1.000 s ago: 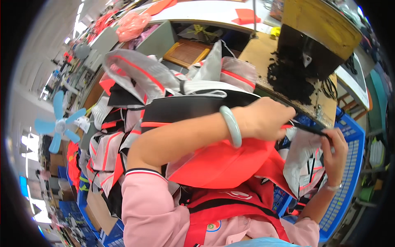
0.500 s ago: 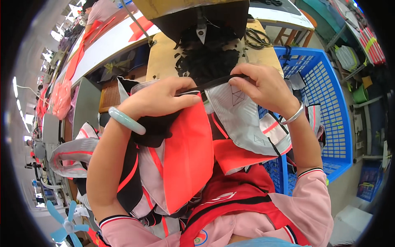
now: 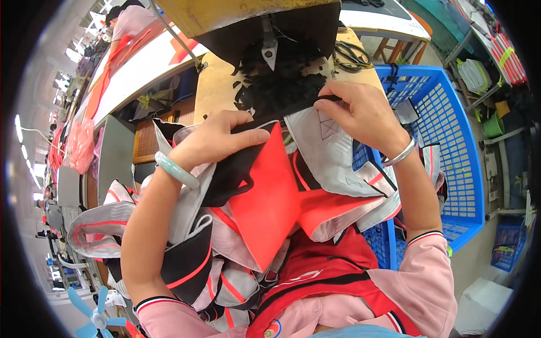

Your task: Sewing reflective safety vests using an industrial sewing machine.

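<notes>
A black strap stretches between my two hands along the top edge of a sewn piece. My left hand, with a pale bangle at its wrist, pinches the strap's left part beside black cloth. My right hand, wearing a silver bangle, pinches the right end, above a silver-grey panel with a stitched crossed square. From between them hangs a bright red panel, folded. Just beyond the strap, a pointed metal tip hangs from a machine over a heap of black scraps.
Dark scissors lie at the right of the wooden board. A blue plastic basket stands at my right. More sewn pieces pile over my lap and left. Another person is at the white table, far left.
The red panel has swung and folded to a narrower shape, baring more black cloth under my left hand. The strap is still between both hands, which have shifted only slightly.
</notes>
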`<state>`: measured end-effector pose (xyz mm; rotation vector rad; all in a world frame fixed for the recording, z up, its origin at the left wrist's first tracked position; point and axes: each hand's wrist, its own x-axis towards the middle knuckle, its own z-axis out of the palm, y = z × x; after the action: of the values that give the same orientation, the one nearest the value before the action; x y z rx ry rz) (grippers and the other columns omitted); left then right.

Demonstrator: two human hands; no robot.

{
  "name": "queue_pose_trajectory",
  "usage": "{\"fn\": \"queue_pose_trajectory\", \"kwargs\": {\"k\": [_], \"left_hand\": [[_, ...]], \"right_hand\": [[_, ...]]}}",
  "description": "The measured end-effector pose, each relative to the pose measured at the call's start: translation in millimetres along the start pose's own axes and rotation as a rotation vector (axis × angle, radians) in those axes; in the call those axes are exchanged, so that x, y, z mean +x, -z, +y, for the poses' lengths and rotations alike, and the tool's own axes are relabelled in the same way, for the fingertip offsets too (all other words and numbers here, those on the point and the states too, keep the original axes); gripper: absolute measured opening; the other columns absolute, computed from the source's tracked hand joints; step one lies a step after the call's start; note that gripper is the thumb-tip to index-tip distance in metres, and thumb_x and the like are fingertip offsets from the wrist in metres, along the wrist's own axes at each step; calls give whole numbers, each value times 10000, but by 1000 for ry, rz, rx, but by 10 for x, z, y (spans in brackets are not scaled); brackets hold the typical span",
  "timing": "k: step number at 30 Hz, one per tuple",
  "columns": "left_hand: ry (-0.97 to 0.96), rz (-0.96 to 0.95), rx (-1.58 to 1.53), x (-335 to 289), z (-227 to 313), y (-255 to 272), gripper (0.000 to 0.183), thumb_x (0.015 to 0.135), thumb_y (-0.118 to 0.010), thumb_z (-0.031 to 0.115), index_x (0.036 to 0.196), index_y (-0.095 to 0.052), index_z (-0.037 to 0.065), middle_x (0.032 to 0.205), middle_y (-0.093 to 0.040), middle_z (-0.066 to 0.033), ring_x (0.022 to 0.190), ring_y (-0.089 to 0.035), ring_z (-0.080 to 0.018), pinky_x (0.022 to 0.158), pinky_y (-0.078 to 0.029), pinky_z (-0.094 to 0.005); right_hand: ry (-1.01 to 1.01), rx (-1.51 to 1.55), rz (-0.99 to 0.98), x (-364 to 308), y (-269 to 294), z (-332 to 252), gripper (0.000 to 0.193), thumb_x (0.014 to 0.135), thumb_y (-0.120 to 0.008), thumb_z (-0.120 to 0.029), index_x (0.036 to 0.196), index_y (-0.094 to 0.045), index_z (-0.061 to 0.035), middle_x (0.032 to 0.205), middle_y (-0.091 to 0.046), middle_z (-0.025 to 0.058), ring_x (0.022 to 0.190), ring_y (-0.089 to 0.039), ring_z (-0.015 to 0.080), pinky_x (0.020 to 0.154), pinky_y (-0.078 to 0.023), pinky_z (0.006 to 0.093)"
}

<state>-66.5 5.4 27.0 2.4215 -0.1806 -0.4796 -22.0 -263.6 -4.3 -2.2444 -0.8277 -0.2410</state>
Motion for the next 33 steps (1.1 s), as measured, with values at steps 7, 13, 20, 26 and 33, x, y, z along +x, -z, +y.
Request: {"fn": "queue_pose_trajectory", "kwargs": {"k": [7, 13, 20, 26, 33], "left_hand": [[-26, 182, 149, 246, 83, 174, 586, 790, -700, 457, 1041, -651, -70, 917, -678, -225, 870, -671, -308, 797, -502, -353], [-52, 216, 201, 444, 29, 207, 637, 774, -704, 466, 1063, -642, -99, 954, -677, -243, 896, -670, -308, 838, -500, -336], [-119, 226, 115, 502, -80, 241, 519, 826, -701, 429, 869, -631, -83, 705, -619, -86, 645, -554, -109, 640, -480, -290], [-100, 182, 90, 537, -43, 313, 519, 834, -708, 431, 881, -639, -81, 717, -624, -56, 652, -556, -87, 633, -481, -267], [-16, 201, 59, 607, -21, 359, 459, 844, -709, 418, 885, -666, -37, 693, -593, 7, 592, -499, -43, 534, -430, -228]], "right_hand": [[-94, -18, 60, 157, 1, 71, 235, 856, -629, -264, 893, -678, -38, 725, -661, 143, 701, -640, 326, 636, -492, 397], [-88, -66, 76, 265, -82, 222, 253, 860, -631, -258, 923, -681, -18, 730, -658, 151, 662, -635, 296, 622, -487, 363], [-97, -70, 69, 350, -135, 258, 265, 865, -618, -293, 915, -697, -46, 714, -662, 149, 707, -644, 332, 654, -497, 406], [-98, -65, 94, 413, -155, 283, 272, 857, -628, -302, 907, -699, -44, 706, -657, 157, 698, -643, 334, 655, -497, 401], [-150, 19, 88, 492, -120, 320, 285, 850, -632, -305, 921, -705, -39, 738, -662, 167, 690, -640, 339, 661, -494, 398]]}}
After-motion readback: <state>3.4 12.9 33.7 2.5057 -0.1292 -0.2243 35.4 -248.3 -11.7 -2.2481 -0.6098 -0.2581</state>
